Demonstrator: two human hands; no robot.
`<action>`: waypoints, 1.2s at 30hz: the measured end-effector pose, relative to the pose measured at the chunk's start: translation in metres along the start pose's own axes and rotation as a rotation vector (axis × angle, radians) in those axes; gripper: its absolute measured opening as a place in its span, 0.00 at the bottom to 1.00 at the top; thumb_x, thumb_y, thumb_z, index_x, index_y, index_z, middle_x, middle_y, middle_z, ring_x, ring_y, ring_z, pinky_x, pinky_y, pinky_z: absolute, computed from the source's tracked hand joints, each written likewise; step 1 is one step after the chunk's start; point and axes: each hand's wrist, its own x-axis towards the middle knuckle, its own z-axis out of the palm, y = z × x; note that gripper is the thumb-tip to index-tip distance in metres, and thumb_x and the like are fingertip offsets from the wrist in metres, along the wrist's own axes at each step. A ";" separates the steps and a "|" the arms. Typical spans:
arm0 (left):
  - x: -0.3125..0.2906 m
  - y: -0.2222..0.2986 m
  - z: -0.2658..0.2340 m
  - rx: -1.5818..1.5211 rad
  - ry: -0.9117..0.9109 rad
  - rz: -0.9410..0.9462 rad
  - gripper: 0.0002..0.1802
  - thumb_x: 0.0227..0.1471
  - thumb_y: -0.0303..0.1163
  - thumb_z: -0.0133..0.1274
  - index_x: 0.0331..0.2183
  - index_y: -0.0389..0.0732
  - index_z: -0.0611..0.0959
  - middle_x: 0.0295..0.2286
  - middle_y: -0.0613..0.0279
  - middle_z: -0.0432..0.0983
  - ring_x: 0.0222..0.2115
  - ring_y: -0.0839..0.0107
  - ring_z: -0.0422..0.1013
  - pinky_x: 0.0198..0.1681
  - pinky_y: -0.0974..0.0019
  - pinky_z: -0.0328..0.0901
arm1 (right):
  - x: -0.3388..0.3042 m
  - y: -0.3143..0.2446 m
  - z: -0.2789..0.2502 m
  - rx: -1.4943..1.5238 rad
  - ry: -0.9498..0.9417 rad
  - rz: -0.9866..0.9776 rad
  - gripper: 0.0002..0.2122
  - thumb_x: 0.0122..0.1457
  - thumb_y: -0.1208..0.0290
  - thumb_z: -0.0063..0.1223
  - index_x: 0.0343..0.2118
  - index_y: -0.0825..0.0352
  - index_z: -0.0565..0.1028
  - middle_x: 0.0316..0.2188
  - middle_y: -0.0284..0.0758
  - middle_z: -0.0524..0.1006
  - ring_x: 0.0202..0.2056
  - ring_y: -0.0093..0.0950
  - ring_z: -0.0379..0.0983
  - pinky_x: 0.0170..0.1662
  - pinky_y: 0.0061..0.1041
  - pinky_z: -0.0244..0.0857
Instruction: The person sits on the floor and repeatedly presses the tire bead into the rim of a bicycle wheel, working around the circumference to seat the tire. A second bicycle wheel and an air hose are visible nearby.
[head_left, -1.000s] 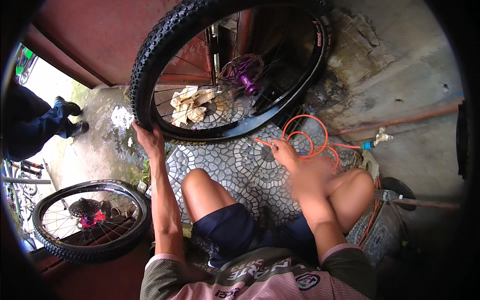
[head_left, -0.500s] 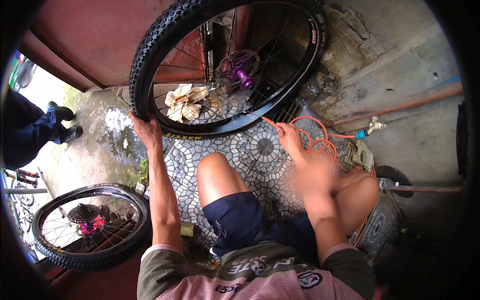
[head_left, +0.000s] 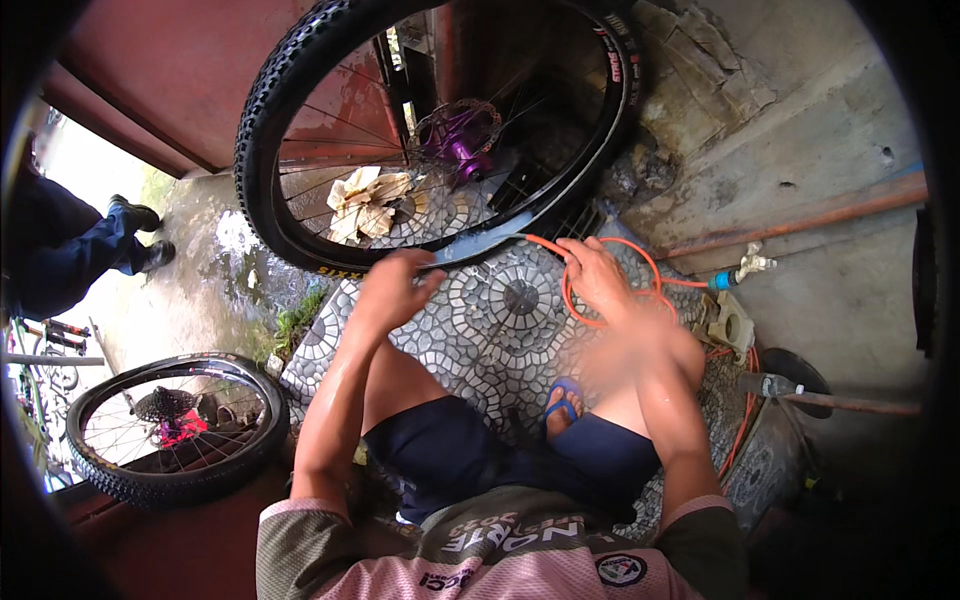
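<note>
A knobby black bicycle wheel (head_left: pixel 262 130) with a purple hub (head_left: pixel 462 150) and disc rotor stands tilted in front of me. Along its lower edge lies a pale bluish, wet-looking patch (head_left: pixel 478 243); I cannot tell whether it is liquid. My right hand (head_left: pixel 595 275) is closed around a thin orange hose (head_left: pixel 548 243), whose tip reaches the wheel beside that patch. At the tyre's lower left, my left hand (head_left: pixel 392 292) has its thumb apart from the fingers and nothing visible in it. Whether its fingertips touch the tyre is unclear.
The hose loops to a wall tap (head_left: pixel 752 263) with a blue connector. Another wheel (head_left: pixel 180 495) lies at the lower left. Crumpled paper (head_left: pixel 368 200) sits behind the tilted wheel on pebbled paving (head_left: pixel 470 330). A person in dark trousers (head_left: pixel 75 250) is at far left.
My left hand has let go of the tyre's left side and moved right along its lower edge. The wheel has shifted slightly left. My right hand still holds the hose.
</note>
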 end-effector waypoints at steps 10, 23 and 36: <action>0.122 -0.083 0.202 0.679 -0.312 -0.538 0.34 0.54 0.43 0.54 0.61 0.41 0.75 0.62 0.52 0.68 0.64 0.50 0.62 0.67 0.36 0.49 | 0.004 0.028 -0.015 0.115 -0.240 -0.095 0.20 0.63 0.76 0.49 0.56 0.52 0.79 0.39 0.47 0.77 0.42 0.47 0.77 0.47 0.44 0.72; 0.172 -0.035 0.309 0.225 -0.196 -0.148 0.51 0.50 0.56 0.62 0.69 0.49 0.62 0.64 0.52 0.65 0.66 0.50 0.60 0.67 0.38 0.54 | 0.008 0.046 -0.033 0.222 -0.317 -0.054 0.15 0.62 0.73 0.51 0.51 0.62 0.78 0.42 0.49 0.79 0.45 0.50 0.77 0.50 0.45 0.72; 0.072 -0.130 0.141 0.964 -0.235 -0.586 0.23 0.50 0.37 0.53 0.48 0.48 0.86 0.53 0.56 0.76 0.60 0.51 0.65 0.66 0.38 0.48 | 0.057 0.093 -0.005 0.112 -0.168 0.118 0.13 0.63 0.73 0.49 0.50 0.64 0.78 0.42 0.50 0.80 0.50 0.48 0.75 0.53 0.47 0.70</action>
